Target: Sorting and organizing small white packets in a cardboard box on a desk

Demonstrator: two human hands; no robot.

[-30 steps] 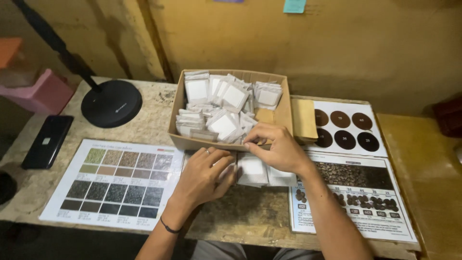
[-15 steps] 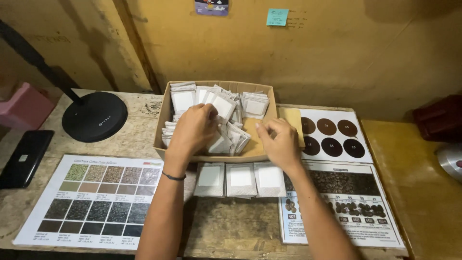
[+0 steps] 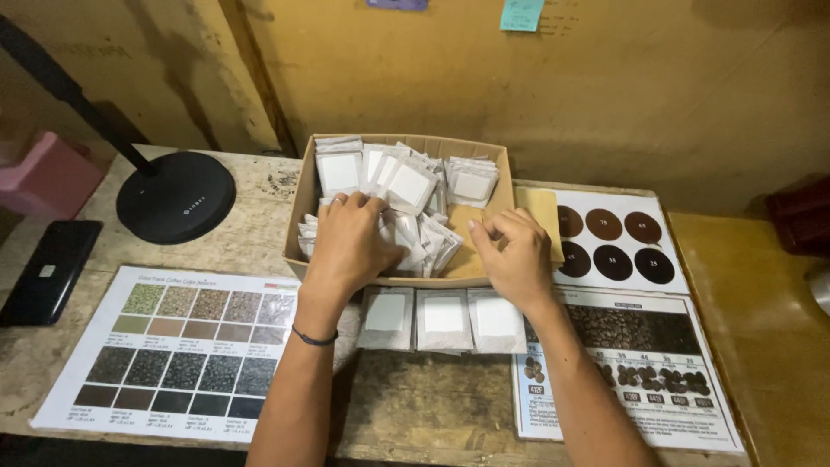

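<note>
A person's two bare hands work at a shallow cardboard box [image 3: 304, 207] in the upper middle of the frame, on a worn wooden bench [image 3: 415, 415]. The box is packed with small white sachets [image 3: 406, 186], most standing on edge or leaning toward its left and back walls. The left hand [image 3: 350, 242], a thin dark band at its wrist, lies palm-down inside the box on the sachets at centre left; its fingers are spread slightly and curled over the packets, though whether they pinch one cannot be told. The right hand [image 3: 512, 255] sits at the box's front right corner, fingers bent together against the rim, with nothing visibly gripped.

Just below the box, in the centre of the frame, three flat sachets [image 3: 443, 318] lie side by side in a row, the rightmost partly under the right wrist. A printed chart of bean colour swatches [image 3: 181, 346] fills the lower left; a second chart with bean photographs [image 3: 644, 363] lies lower right, and above it a sheet of dark brown discs [image 3: 618, 246]. At upper left stand a round black lamp base [image 3: 175, 196] and a pink block [image 3: 47, 177]; a black phone [image 3: 47, 270] lies at the left edge.
</note>
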